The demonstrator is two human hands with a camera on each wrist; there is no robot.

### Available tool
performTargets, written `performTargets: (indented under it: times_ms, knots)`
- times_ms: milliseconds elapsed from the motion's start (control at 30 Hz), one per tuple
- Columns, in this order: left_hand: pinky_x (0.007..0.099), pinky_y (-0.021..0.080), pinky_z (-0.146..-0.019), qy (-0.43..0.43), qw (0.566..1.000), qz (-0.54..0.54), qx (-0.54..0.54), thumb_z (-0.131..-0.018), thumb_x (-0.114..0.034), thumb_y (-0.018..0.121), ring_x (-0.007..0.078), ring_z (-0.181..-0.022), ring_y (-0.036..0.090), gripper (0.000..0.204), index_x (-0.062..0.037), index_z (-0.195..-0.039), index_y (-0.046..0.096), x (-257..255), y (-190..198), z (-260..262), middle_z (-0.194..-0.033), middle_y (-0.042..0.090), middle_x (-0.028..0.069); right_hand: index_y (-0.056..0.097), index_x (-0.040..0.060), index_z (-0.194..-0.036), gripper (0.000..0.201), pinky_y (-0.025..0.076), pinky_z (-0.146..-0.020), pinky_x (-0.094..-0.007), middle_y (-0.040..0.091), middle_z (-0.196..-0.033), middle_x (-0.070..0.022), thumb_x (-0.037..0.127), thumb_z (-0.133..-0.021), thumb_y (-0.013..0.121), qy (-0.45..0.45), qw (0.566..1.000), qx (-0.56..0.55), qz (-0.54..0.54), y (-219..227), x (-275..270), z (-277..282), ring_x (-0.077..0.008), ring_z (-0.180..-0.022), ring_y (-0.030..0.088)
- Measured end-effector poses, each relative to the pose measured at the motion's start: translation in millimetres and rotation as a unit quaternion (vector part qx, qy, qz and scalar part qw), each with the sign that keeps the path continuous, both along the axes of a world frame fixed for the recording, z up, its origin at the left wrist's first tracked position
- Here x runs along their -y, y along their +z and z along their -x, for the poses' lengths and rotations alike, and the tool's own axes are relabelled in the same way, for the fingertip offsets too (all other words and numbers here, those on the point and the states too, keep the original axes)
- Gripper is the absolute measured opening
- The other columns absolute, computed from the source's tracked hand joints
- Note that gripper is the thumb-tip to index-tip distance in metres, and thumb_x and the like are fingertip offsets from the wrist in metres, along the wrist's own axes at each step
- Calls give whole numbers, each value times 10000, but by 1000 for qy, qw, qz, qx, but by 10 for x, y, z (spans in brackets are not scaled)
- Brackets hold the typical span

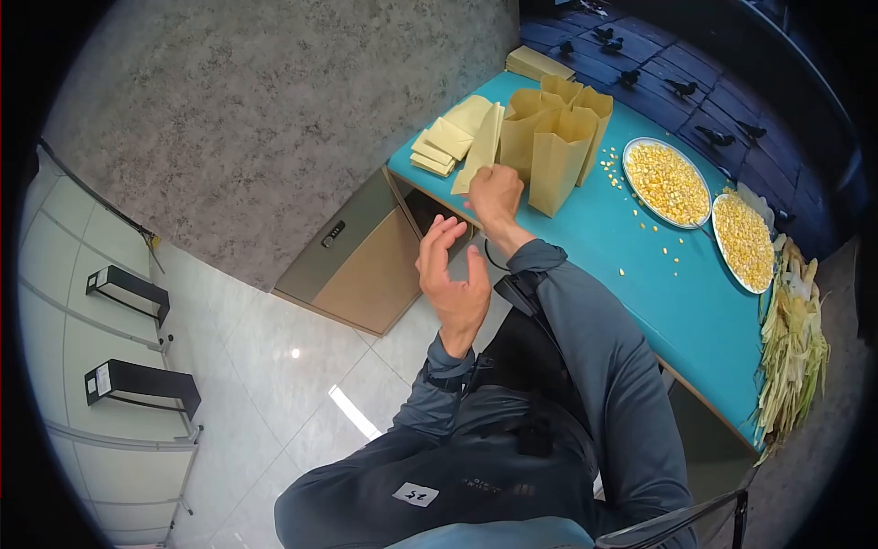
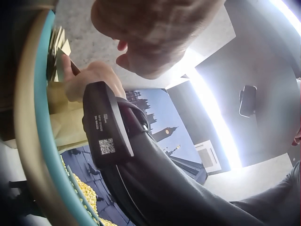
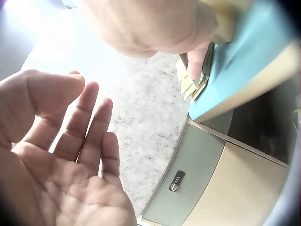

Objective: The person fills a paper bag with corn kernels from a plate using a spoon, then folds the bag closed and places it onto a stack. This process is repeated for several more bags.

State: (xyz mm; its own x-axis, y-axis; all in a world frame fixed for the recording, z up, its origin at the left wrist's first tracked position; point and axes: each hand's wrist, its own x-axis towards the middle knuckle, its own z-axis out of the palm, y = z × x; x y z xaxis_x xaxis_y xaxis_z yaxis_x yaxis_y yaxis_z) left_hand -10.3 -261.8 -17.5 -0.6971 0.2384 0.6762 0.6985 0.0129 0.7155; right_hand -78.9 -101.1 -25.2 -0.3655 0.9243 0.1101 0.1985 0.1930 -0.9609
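Note:
My right hand [image 1: 494,194] is at the table's near edge, fingers curled at the lower end of a flat, folded paper bag [image 1: 482,151]. That bag tilts up between the stack and the opened bags; the hand hides its lower end. My left hand [image 1: 453,284] hovers off the table edge, fingers loosely spread and nothing in it. In the right wrist view the left palm [image 3: 70,183] faces the camera. Several opened brown paper bags [image 1: 560,151] stand upright just beyond the right hand. Folded paper bags [image 1: 444,145] lie in a fanned pile to the left.
Two white-rimmed plates of corn kernels, a farther one [image 1: 666,183] and a nearer one [image 1: 743,240], sit on the teal tabletop [image 1: 594,247]. Loose kernels are scattered beside them. Corn husks [image 1: 791,339] lie at the right end. Under the table stands a cabinet [image 1: 352,256].

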Motion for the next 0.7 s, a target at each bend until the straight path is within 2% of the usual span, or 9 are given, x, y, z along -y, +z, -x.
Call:
performTargets:
  times_ms: [67,133,167,233,433,467,567,700]
  knots:
    - [455,458,-1167,-1,1000,-1,2,-900,28,701,377,-1382,619,319,0,-1217,721,-3,-10,-1,-1324,701,181,760,-99,-898,380,607,-790,-547,749,-895,-346,173,-1020,523,-18,1000,-13,12,-47,30,-38,-503,-857,764]
    - [454,459,-1165,-4,1000,-1,3,-898,30,702,376,-1377,622,313,0,-1210,722,-7,-15,0,-1321,700,180,752,-121,-885,374,637,-634,-473,764,-826,-298,131,-1021,512,-2,989,-87,120,146,201,-238,-410,-724,790]
    - [453,460,-1163,-6,1000,-4,2,-897,32,703,374,-1371,625,311,-1,-1206,722,-13,-19,-1,-1322,699,181,752,-121,-885,374,637,-634,-473,764,-826,-298,131,-1021,512,-2,989,-87,119,160,235,-263,-410,-724,790]
    - [452,461,-1161,-8,1000,-5,3,-896,34,703,372,-1365,628,309,-2,-1203,722,-8,-33,-20,-1322,699,182,736,-152,-873,375,631,-523,-404,762,-783,-260,101,-1028,507,-25,987,-98,124,105,274,-288,-330,-640,784]
    - [449,463,-1156,-22,1000,-10,9,-901,31,706,358,-1335,638,278,-1,-1177,723,-17,-60,-53,-1314,695,178,730,-158,-864,355,637,-526,-419,757,-772,-264,92,-1031,541,-90,970,-136,181,122,177,-179,-323,-634,775]
    - [449,462,-1156,-24,1000,-10,13,-903,30,706,353,-1332,638,270,0,-1171,722,-18,-60,-70,-1314,694,176,713,-201,-1043,323,685,-573,-396,778,-970,-262,76,-1041,545,-58,971,-110,202,163,139,-182,-346,-760,813]
    - [446,460,-1156,-37,999,-20,19,-907,29,704,345,-1327,636,262,4,-1167,721,1,-65,-90,-1316,690,174,703,-201,-1066,311,683,-562,-405,778,-1001,-264,66,-1037,547,-86,960,-103,246,180,103,-28,-365,-757,811]
    - [442,457,-1154,-37,998,-31,28,-908,37,698,337,-1327,633,263,15,-1169,719,63,-62,-75,-1318,686,173,692,-198,-1075,324,697,-619,-396,762,-1037,-282,87,-1049,541,-78,939,-159,294,227,300,-61,-362,-819,813]
